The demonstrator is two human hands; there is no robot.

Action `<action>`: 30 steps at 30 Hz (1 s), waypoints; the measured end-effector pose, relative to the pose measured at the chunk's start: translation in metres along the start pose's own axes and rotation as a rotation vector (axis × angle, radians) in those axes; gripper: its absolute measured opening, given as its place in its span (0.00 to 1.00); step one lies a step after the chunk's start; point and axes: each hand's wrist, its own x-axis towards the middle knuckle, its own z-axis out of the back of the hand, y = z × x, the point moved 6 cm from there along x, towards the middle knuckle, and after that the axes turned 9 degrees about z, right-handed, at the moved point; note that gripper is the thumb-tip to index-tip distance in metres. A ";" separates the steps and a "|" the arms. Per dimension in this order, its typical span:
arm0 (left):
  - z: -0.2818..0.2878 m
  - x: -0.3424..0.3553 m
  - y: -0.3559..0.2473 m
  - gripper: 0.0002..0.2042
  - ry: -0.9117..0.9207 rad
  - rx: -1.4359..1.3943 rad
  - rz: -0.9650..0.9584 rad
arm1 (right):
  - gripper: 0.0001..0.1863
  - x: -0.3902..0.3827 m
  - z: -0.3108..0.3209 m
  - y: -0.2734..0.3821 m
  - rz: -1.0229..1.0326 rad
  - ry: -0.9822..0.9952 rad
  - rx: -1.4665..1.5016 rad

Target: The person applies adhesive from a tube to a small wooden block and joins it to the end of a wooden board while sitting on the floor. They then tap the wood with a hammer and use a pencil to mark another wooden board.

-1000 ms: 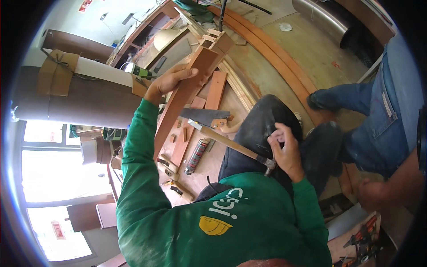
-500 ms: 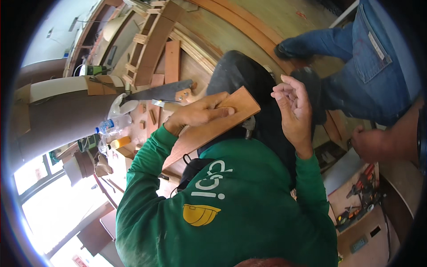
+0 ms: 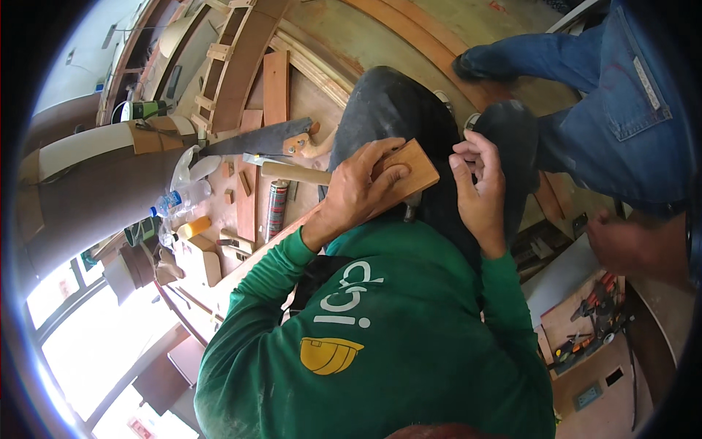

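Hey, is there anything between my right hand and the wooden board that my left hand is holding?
Nothing visible: an open gap separates your right hand from the near end of the wooden board under your left hand, with your dark trousers beneath.

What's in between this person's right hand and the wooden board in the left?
In the head view, no object lies between the right hand and the wooden board; only dark trousers show in that gap.
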 end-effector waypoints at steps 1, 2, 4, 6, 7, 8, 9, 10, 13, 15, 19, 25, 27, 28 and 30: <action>0.001 0.002 -0.003 0.26 0.007 -0.025 0.017 | 0.23 0.001 0.003 -0.002 -0.010 -0.003 0.002; 0.003 0.004 -0.006 0.27 0.013 -0.049 0.034 | 0.24 0.001 0.006 -0.003 -0.021 -0.007 0.003; 0.004 0.009 -0.010 0.29 0.091 0.035 0.014 | 0.24 0.002 0.012 -0.007 -0.044 -0.016 0.008; 0.004 0.009 -0.010 0.29 0.129 0.072 -0.002 | 0.25 0.003 0.014 -0.011 -0.049 -0.023 0.028; 0.003 0.010 -0.009 0.29 0.129 0.066 -0.010 | 0.25 0.004 0.015 -0.010 -0.045 -0.025 0.028; 0.002 0.010 -0.008 0.28 0.129 0.059 -0.017 | 0.25 0.005 0.016 -0.009 -0.041 -0.027 0.028; 0.002 0.010 -0.007 0.27 0.122 0.044 -0.006 | 0.25 0.006 0.015 -0.009 -0.041 -0.027 0.033; 0.001 0.010 -0.005 0.27 0.119 0.027 0.005 | 0.25 0.005 0.014 -0.009 -0.044 -0.029 0.037; -0.001 0.011 0.001 0.25 0.113 -0.008 0.027 | 0.25 0.003 0.012 -0.013 -0.040 -0.036 0.038; -0.001 0.011 0.002 0.25 0.120 -0.021 0.056 | 0.25 0.002 0.012 -0.015 -0.037 -0.043 0.037; 0.003 0.011 0.001 0.24 0.087 -0.023 0.100 | 0.24 0.004 0.011 -0.011 -0.037 -0.033 0.044; -0.001 0.022 0.002 0.22 0.033 -0.074 0.176 | 0.21 0.006 -0.003 -0.017 -0.102 0.014 0.201; -0.003 0.028 0.023 0.24 0.071 -0.092 0.267 | 0.20 0.001 -0.007 -0.021 -0.191 -0.005 0.297; -0.003 0.028 0.025 0.24 0.084 -0.117 0.280 | 0.20 -0.001 -0.006 -0.024 -0.201 -0.010 0.285; -0.005 0.029 0.025 0.25 0.108 -0.167 0.306 | 0.20 -0.005 -0.004 -0.028 -0.221 -0.020 0.261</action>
